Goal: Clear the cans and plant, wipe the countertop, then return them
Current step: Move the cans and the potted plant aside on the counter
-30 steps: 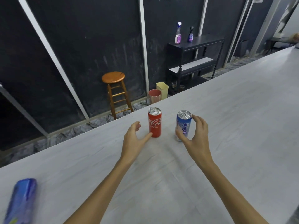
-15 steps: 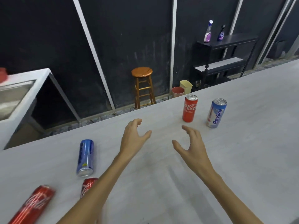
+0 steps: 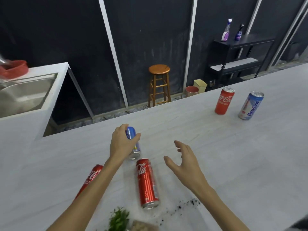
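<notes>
My left hand (image 3: 122, 144) wraps a blue can (image 3: 133, 144) that lies on its side on the pale countertop (image 3: 233, 155). My right hand (image 3: 185, 162) hovers open to the right, holding nothing. A red cola can (image 3: 147, 183) lies on its side just below the blue one. Another red cola can (image 3: 90, 177) lies partly hidden under my left forearm. An upright red cola can (image 3: 224, 100) and an upright blue-and-white can (image 3: 250, 105) stand at the far right. The green plant (image 3: 119, 220) shows at the bottom edge, with spilled soil (image 3: 186, 205) beside it.
A steel sink (image 3: 25, 92) sits in a counter at the left with a red basin (image 3: 14, 69) behind it. Beyond the countertop's far edge are a wooden stool (image 3: 159, 84), two small bins (image 3: 196, 88) and a black shelf (image 3: 240, 55) carrying two spray bottles.
The view has swung left and down, away from the two upright cans. My left hand has reached the lying blue can and closed around it. My right hand stays open.
</notes>
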Motion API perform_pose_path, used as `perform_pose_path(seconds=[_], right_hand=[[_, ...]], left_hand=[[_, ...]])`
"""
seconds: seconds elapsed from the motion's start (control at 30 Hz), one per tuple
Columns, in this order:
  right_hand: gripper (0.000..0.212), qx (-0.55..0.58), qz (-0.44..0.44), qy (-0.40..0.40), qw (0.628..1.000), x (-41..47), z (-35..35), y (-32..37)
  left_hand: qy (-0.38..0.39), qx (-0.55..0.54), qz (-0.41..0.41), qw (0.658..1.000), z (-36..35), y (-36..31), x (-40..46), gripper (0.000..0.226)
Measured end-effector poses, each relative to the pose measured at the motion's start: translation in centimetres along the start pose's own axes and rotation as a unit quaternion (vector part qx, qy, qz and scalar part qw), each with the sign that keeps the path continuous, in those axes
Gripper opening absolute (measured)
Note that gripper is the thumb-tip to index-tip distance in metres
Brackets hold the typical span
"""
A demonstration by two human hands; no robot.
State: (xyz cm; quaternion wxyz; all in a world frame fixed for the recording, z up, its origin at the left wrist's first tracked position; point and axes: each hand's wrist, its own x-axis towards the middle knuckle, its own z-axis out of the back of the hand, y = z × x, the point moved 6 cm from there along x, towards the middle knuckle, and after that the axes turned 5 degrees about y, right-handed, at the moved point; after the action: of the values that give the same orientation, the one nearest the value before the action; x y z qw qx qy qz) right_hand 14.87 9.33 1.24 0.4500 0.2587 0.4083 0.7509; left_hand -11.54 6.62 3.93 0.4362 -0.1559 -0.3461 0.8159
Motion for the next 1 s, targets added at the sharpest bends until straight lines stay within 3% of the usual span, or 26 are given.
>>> perform_pose_path(seconds=[0.37,0.53,0.73,0.83,1.0], right_hand=[[0.091,-0.039,-0.074,0.033,0.996,-1.9,-7.9,1.8],[0.101,-0.064,-0.114,0.013,0.991,-1.6,-9.7,2.0],[0.080,-0.082,-0.130,-0.027,0.988,-1.5,-10.4,2.6],[0.080,-0.058,-0.132,-0.038,0.989,-1.4,-10.2,2.7],[0.071,-0.051,-0.138,-0.059,0.987,-1.5,-9.7,2.7]], left_hand=[[0.094,-0.001,0.056,0.994,0.3,5.0,2.1,0.088],[0.132,0.004,0.058,0.990,-1.2,5.3,3.7,0.080],[0.141,-0.006,0.085,0.986,-2.5,5.7,4.9,0.077],[0.141,-0.021,0.096,0.985,-3.1,5.9,5.2,0.073],[0.110,-0.034,0.141,0.983,-3.4,6.0,5.3,0.051]])
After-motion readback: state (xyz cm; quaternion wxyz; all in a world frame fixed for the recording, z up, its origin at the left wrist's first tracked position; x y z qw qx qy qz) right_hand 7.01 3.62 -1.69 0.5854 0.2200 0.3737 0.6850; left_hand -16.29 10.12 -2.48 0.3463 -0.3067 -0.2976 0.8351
